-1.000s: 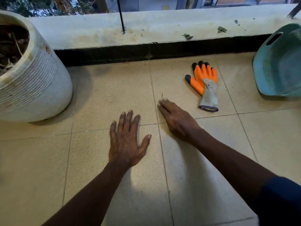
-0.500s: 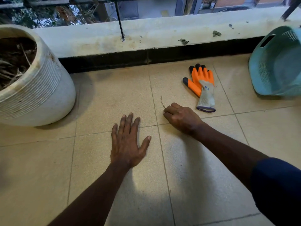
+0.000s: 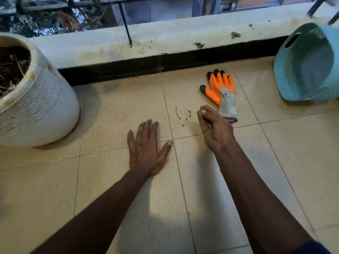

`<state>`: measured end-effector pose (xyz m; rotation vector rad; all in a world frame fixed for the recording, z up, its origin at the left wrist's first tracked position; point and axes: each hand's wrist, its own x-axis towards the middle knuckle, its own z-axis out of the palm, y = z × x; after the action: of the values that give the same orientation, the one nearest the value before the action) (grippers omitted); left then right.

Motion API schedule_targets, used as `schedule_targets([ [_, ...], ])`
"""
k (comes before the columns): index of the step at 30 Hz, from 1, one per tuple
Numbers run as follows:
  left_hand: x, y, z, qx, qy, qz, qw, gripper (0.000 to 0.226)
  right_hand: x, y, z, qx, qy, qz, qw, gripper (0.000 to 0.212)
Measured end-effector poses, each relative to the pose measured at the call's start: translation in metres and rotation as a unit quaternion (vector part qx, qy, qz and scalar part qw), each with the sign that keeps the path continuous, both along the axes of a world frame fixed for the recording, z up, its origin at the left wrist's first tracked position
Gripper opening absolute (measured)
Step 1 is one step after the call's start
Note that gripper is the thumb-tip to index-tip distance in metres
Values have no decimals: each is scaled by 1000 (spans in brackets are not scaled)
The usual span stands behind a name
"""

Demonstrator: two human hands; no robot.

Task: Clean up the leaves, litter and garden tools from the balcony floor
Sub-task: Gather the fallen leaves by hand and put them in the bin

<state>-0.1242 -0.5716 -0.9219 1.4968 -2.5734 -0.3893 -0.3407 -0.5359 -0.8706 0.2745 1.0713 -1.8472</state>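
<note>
Head camera: little seems left to pick up — dirt crumbs [image 3: 185, 116] on the floor [image 3: 293, 162] at centre frame, an orange work glove [image 3: 222, 85] right of centre, leaf scraps [image 3: 198, 44] on the ledge [image 3: 165, 37], upper right. Left hand [image 3: 146, 149] lies flat, fingers straight. Right hand [image 3: 214, 129] hovers beside the glove, fingertips pinched — on what, if anything, I cannot tell.

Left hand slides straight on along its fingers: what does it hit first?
Likely only bare tile until the dark ledge base. The left hand points just left of the dirt specks, so it probably misses them.
</note>
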Motion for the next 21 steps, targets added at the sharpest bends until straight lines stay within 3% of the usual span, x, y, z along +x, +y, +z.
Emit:
schedule_targets([
  [4, -46, -5, 16, 45, 98, -15, 994, 78, -7, 40, 32, -57, -93, -23, 994, 15],
  [8, -90, 19, 36, 87, 207, -44, 973, 67, -28, 86, 66, -105, -103, -56, 988, 24],
  [11, -113, 53, 51, 88, 265, -94, 956, 55, -41, 129, 89, -134, -100, -84, 982, 16],
  [16, -175, 133, 102, 87, 287, -304, 905, 40, -74, 242, 158, -158, -50, -177, 970, 17],
  [21, -257, 240, 238, 118, 197, -560, 796, 47, -97, 399, 268, -166, 52, -308, 935, 19],
])
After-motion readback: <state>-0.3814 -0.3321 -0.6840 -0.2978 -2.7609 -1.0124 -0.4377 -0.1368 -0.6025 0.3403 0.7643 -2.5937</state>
